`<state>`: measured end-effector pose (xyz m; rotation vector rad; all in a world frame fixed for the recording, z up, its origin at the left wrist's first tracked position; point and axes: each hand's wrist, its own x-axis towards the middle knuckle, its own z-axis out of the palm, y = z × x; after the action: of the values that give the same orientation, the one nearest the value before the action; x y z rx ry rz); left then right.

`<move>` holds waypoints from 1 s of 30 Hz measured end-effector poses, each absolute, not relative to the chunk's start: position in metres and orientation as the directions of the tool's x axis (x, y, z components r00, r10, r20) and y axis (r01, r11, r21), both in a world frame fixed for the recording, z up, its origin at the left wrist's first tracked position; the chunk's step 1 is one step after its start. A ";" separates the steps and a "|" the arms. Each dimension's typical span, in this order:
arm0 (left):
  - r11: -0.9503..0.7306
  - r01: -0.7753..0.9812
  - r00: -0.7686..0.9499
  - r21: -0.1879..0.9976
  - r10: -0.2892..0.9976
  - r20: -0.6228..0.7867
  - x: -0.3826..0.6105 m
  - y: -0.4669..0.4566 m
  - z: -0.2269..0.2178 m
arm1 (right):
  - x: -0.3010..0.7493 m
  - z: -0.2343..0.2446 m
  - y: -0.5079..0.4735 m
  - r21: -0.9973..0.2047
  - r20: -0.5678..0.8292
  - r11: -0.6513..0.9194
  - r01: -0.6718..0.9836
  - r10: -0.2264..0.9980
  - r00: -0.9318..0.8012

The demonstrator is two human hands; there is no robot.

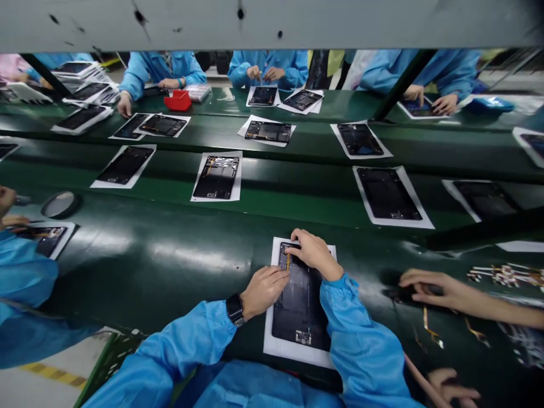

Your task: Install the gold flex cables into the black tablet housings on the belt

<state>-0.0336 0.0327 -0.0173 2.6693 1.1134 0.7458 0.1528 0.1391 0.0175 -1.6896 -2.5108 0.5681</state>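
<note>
An open black tablet [300, 300] lies on a white sheet [272, 340] on the green table in front of me. My left hand [263, 290], with a black watch on its wrist, rests at the tablet's left edge, its fingers pinched near a thin orange strip [288, 262]. My right hand [313, 252] presses down on the tablet's top edge with its fingers bent. Both arms wear blue sleeves.
Several more open tablets on white sheets lie along the green conveyor [170, 255], such as one tablet [216, 177] and another [389, 194]. A neighbour's bare hand [429, 286] reaches in from the right. People in blue coats work opposite. A red tray [178, 101] stands far left.
</note>
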 end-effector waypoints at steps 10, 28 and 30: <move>-0.740 0.610 0.644 0.283 0.671 0.366 -0.035 0.032 -0.015 | 0.156 0.017 0.142 -0.360 -0.173 0.305 0.882 0.907 -0.384; -0.742 0.608 0.646 0.284 0.670 0.366 -0.033 0.033 -0.014 | 0.156 0.017 0.142 -0.362 -0.170 0.288 0.886 0.915 -0.367; -0.741 0.610 0.646 0.281 0.670 0.367 -0.033 0.033 -0.015 | 0.156 0.017 0.142 -0.362 -0.171 0.288 0.887 0.914 -0.367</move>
<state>-0.0329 0.0331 -0.0152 2.7284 1.0665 0.6891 0.1564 0.1424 0.0173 -1.7266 -2.4652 0.6192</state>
